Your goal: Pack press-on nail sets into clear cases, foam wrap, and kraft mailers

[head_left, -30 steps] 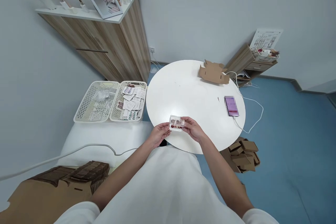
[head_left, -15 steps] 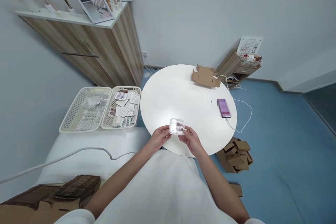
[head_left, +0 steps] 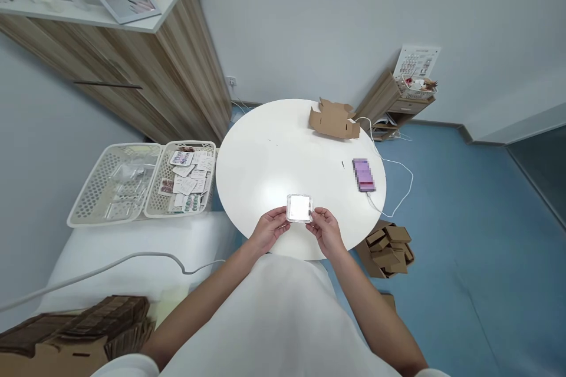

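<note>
Between both hands, over the near edge of the round white table (head_left: 247, 159), I hold a small clear plastic case (head_left: 299, 208). My left hand (head_left: 269, 230) is closed on its left edge. My right hand (head_left: 326, 231) pinches its right edge. Glare whitens most of the case, so its contents are hidden now except for a dark spot at the right side. The case appears to be shut.
An unfolded cardboard box (head_left: 333, 119) and a phone (head_left: 364, 175) on a white cable lie on the table. To the left stand a basket of press-on nail cards (head_left: 188, 179) and a basket of clear cases (head_left: 115, 182). A carton of small boxes (head_left: 389, 250) sits on the floor at right.
My view has turned slightly, so the surroundings sit further left. Glare now covers the case, where reddish nails showed before. Both hands keep their hold on it.
</note>
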Tool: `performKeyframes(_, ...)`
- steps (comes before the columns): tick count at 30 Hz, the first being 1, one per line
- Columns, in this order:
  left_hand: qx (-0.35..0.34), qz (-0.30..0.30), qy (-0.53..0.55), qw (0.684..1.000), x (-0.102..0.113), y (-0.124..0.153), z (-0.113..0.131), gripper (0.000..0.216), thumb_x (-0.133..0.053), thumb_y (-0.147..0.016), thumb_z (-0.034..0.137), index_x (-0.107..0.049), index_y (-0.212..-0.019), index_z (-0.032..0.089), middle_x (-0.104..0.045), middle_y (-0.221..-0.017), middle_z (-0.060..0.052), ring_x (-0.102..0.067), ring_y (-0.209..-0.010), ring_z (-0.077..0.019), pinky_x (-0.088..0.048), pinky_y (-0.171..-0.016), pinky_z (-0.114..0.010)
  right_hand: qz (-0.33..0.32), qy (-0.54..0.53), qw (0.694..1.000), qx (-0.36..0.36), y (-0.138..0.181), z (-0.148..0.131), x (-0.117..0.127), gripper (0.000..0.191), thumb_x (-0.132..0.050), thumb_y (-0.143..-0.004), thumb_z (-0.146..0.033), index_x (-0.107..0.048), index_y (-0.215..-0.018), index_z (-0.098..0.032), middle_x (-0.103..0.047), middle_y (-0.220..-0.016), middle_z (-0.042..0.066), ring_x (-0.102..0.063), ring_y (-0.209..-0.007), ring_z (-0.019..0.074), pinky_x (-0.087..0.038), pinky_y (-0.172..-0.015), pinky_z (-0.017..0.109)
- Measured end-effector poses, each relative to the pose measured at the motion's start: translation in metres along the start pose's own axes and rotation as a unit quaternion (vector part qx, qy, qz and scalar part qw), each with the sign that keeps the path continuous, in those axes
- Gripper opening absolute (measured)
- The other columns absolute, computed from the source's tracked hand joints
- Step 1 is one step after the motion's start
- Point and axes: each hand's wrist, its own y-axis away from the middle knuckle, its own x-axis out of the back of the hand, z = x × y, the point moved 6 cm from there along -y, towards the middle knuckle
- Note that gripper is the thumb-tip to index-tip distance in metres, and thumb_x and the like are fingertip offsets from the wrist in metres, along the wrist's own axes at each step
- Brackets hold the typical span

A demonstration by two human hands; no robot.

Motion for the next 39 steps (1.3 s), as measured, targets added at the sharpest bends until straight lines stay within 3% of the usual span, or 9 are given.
performKeyframes(6,-0.009,0.018,-0.031,0.999,-0.017,0.002,-0.011,0.032,-0.065,-0.069,0.034,-0.063,-0.096,0.017,-0.065,-0.088,-0.007,-0.06,-0.076,-0.0143,-0.045,-0.076,-0.031,0.028,0.023,0.999,0.028,-0.001,-0.006,0.023,0.027,-0.068,-0.063,-0.037,-0.053,-0.08,-0.022,-0.055,-0.074,-0.002,-0.055,-0.063,0.0101,-0.05,-0.066,0.029)
performKeyframes(11,-0.007,0.026,-0.216,0.976,-0.026,0.001,-0.018,0.036,-0.06,-0.071,0.043,-0.062,-0.096,0.016,-0.065,-0.092,-0.009,-0.061,-0.081,-0.0179,-0.044,-0.076,-0.031,0.037,0.058,0.996,0.056,0.0,-0.008,0.037,0.026,-0.066,-0.065,-0.038,-0.053,-0.081,-0.022,-0.055,-0.08,0.0,-0.054,-0.065,0.01,-0.05,-0.068,0.03)
performKeyframes(17,-0.064,0.031,-0.387,0.919,-0.025,-0.001,-0.009,0.03,-0.051,-0.077,0.044,-0.06,-0.071,0.016,-0.06,-0.068,-0.002,-0.055,-0.068,-0.0136,-0.044,-0.071,-0.029,-0.062,0.136,0.987,0.061,-0.005,-0.019,0.033,0.031,-0.066,-0.064,-0.039,-0.053,-0.085,-0.021,-0.058,-0.083,0.001,-0.058,-0.07,0.0135,-0.047,-0.069,0.032)
performKeyframes(20,-0.075,0.024,-0.402,0.912,-0.028,0.001,-0.008,0.03,-0.047,-0.079,0.043,-0.058,-0.07,0.017,-0.058,-0.066,-0.001,-0.054,-0.066,-0.0127,-0.043,-0.069,-0.027,-0.098,0.15,0.983,0.043,-0.01,-0.022,0.033,0.029,-0.066,-0.064,-0.04,-0.054,-0.083,-0.021,-0.057,-0.088,0.001,-0.06,-0.068,0.014,-0.046,-0.069,0.032)
performKeyframes(26,-0.104,0.051,-0.412,0.904,-0.035,0.003,-0.012,0.027,-0.049,-0.078,0.042,-0.06,-0.075,0.017,-0.06,-0.069,-0.001,-0.055,-0.069,-0.0133,-0.044,-0.071,-0.027,-0.054,0.152,0.986,0.042,-0.018,-0.021,0.042,0.03,-0.068,-0.061,-0.041,-0.053,-0.077,-0.02,-0.056,-0.083,-0.001,-0.06,-0.064,0.0133,-0.045,-0.067,0.032)
performKeyframes(31,-0.112,0.083,-0.363,0.921,-0.034,0.0,-0.014,0.032,-0.055,-0.074,0.041,-0.062,-0.094,0.017,-0.065,-0.088,-0.005,-0.06,-0.077,-0.0153,-0.045,-0.077,-0.03,-0.04,0.152,0.987,0.04,-0.017,-0.019,0.043,0.029,-0.069,-0.06,-0.039,-0.051,-0.073,-0.02,-0.053,-0.077,-0.003,-0.059,-0.063,0.0125,-0.045,-0.067,0.031)
performKeyframes(39,-0.087,0.109,-0.343,0.929,-0.013,-0.004,-0.019,0.029,-0.059,-0.071,0.042,-0.062,-0.078,0.015,-0.064,-0.066,-0.003,-0.06,-0.067,-0.0145,-0.046,-0.072,-0.03,-0.04,0.148,0.988,0.033,-0.024,-0.006,0.037,0.031,-0.072,-0.057,-0.037,-0.05,-0.072,-0.02,-0.053,-0.068,-0.004,-0.053,-0.061,0.0103,-0.044,-0.064,0.027)
